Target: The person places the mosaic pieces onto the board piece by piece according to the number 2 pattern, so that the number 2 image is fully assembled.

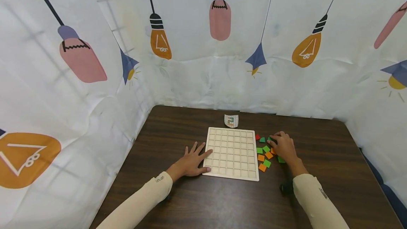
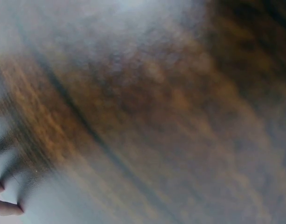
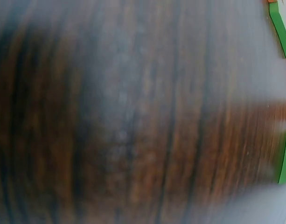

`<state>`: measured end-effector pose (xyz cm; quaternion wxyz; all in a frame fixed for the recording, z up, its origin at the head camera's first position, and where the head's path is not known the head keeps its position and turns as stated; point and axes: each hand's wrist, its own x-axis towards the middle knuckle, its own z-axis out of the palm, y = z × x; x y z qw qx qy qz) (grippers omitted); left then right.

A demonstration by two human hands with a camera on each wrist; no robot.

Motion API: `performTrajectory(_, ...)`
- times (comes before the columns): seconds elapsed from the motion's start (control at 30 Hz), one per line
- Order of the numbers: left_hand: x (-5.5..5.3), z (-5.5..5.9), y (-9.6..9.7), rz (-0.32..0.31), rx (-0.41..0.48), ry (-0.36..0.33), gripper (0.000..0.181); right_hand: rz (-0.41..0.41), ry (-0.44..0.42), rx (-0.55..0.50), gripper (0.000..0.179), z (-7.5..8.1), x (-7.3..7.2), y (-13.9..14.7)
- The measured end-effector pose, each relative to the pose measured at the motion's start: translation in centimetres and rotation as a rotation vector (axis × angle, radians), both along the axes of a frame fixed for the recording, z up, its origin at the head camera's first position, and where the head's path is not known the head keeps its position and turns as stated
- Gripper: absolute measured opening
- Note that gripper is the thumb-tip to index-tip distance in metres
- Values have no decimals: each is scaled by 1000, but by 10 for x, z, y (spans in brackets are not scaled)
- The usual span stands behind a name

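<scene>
A cream square board [image 1: 230,177] with a grid of cells lies on the dark wooden table. My left hand [image 1: 190,162] has its fingers spread, with the fingertips and thumb over the board's left edge. Right of the board, my right hand [image 1: 283,147] reaches down among small coloured tiles. Its thumb and forefinger are bent at a dark green tile [image 1: 269,138]; I cannot tell whether they pinch it. A bright green tile [image 1: 281,159] lies beneath that hand's wrist side. Fingertips [image 2: 6,208] show at the lower left of the left wrist view.
Several orange tiles [image 1: 262,167] and green tiles [image 1: 266,163] lie loose along the board's right side. A red piece [image 1: 257,136] is near its upper right corner. Behind the board stands a curled printed card [image 1: 231,121]. Patterned white cloth [image 1: 197,80] hangs around the table.
</scene>
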<state>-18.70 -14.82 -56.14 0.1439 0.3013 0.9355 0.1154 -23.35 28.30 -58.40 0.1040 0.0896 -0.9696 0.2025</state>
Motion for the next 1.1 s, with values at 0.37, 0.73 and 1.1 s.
performTrajectory(0.37,0,2,1,1,9,4,76,-6,-53,-47,27,4,-4,-8)
performTrajectory(0.73,0,1,1,3,8,3,76,-15,-146,-68,26,7,-5,-9)
performTrajectory(1.1,-1,-3,1,10,-10,-8,77,5,-137,-79,26,7,-5,-6)
